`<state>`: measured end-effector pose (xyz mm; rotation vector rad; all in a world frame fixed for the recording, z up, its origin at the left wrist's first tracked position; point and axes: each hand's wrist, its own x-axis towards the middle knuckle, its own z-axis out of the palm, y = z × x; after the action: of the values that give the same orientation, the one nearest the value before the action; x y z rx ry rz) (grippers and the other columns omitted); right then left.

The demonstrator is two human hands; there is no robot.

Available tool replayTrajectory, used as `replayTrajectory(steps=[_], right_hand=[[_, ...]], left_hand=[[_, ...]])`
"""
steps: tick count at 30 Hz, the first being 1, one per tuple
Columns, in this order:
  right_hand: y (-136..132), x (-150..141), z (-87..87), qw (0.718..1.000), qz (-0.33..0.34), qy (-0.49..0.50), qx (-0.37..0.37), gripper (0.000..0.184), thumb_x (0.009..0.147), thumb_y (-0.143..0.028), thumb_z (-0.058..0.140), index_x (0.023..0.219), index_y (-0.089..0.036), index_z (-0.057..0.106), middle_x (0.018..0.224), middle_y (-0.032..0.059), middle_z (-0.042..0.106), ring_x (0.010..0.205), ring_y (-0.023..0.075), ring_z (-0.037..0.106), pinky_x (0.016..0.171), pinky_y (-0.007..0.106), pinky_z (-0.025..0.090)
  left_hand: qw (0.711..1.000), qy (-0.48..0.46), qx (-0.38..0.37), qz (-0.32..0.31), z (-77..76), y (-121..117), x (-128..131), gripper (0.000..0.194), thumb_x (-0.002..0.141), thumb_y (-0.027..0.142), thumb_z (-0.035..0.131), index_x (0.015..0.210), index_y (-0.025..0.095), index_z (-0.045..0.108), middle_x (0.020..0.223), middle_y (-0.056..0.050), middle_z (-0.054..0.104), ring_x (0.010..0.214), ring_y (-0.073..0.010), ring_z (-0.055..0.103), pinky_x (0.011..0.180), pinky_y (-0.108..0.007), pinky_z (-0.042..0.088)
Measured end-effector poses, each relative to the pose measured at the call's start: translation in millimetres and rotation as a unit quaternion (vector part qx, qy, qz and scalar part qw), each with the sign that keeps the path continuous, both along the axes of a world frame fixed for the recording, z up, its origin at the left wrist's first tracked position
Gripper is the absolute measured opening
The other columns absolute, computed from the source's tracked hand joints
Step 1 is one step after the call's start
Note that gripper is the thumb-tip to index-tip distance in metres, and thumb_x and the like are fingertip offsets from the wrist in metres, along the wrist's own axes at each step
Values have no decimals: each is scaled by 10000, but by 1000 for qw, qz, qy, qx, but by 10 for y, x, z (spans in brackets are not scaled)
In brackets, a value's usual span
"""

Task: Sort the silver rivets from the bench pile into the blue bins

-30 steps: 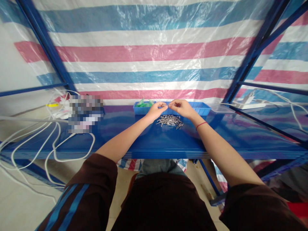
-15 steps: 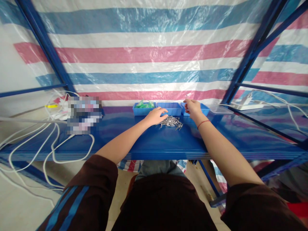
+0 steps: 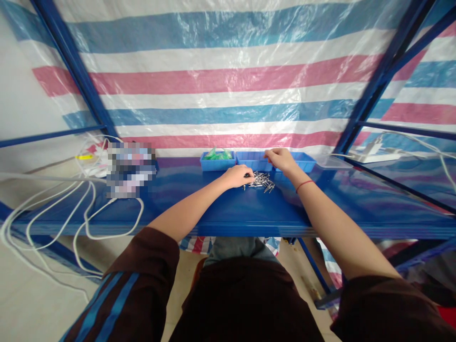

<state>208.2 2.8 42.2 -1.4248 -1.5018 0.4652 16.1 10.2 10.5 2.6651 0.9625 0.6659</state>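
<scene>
A loose pile of thin silvery metal pins [image 3: 264,181], too small to name exactly, lies on the blue table in front of the bins. At the pile's left edge my left hand [image 3: 239,176] is closed, thumb and fingers drawn together; what they grip is hidden. My right hand [image 3: 280,158], with a red string at the wrist, is held over the gap between the middle blue bin [image 3: 254,164] and the right blue bin [image 3: 302,162]. Its fingers are pinched together, pointing left over the middle bin, and anything between them cannot be made out.
The left blue bin [image 3: 218,164] holds green plastic pieces [image 3: 217,155]. A clear plastic lid or tray [image 3: 333,162] lies right of the bins. White cables [image 3: 87,213] and a blurred-out object [image 3: 130,170] occupy the left side. Blue frame posts [image 3: 370,80] stand before a striped sheet.
My left hand has gone from spread fingers to closed ones at the pile. My right hand has shifted left from the right bin towards the middle bin. The view has swung slightly.
</scene>
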Motion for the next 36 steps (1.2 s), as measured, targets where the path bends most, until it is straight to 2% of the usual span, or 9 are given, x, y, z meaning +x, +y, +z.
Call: replayTrajectory(steps=[5,12,15,19,23,26,30,36], right_hand=[[-24,-26,-7,981,92,-165,35,281,785,-349,513,594,-166,607,544,12,551,545,132,468,558,283,332],[-75,-41,11,968,128,-213,43,302,784,-365,536,557,-172,583,533,0,529,534,121,434,558,288,317],[-92,-41,24,967,135,-213,45,273,768,-353,535,577,-169,601,541,2,547,547,127,457,552,282,335],[-109,-59,28,962,190,-193,25,162,713,-275,574,748,-163,686,688,20,657,635,145,547,599,273,407],[-112,-94,6,955,241,-173,-6,171,679,-252,620,812,-175,695,778,30,700,705,159,598,663,288,452],[-112,-117,-14,952,267,-146,-21,167,676,-303,652,768,-167,677,736,29,689,666,150,588,641,287,453],[-122,-141,-16,956,271,-112,-16,221,689,-386,665,708,-166,656,633,17,639,586,138,557,589,283,444],[-132,-149,25,968,240,-62,25,310,728,-476,650,702,-166,652,661,38,636,608,142,559,583,283,441]], left_hand=[[998,22,47,45,13,-15,1,169,832,338,586,856,228,712,1048,-51,643,1041,-229,551,953,-378,376],[997,-11,39,63,17,-14,1,179,832,341,570,872,225,700,1037,-56,637,1083,-228,535,965,-365,383],[996,-37,40,72,30,-21,16,181,836,316,547,874,204,684,992,-66,645,1001,-218,568,908,-351,418],[994,-81,31,70,58,-36,29,154,846,275,522,863,186,646,898,-50,660,867,-182,592,825,-307,441],[982,-177,-9,64,78,-46,52,131,865,258,504,871,165,596,867,-48,664,802,-152,600,787,-278,444],[963,-258,-60,45,75,-24,84,111,878,251,498,871,156,556,866,-46,658,798,-128,604,788,-253,446],[945,-300,-125,19,68,26,115,116,905,254,463,888,158,528,855,-22,637,698,-87,584,742,-226,451],[932,-313,-170,63,101,24,102,132,931,261,428,949,171,523,919,-17,619,673,-72,560,657,-192,437]])
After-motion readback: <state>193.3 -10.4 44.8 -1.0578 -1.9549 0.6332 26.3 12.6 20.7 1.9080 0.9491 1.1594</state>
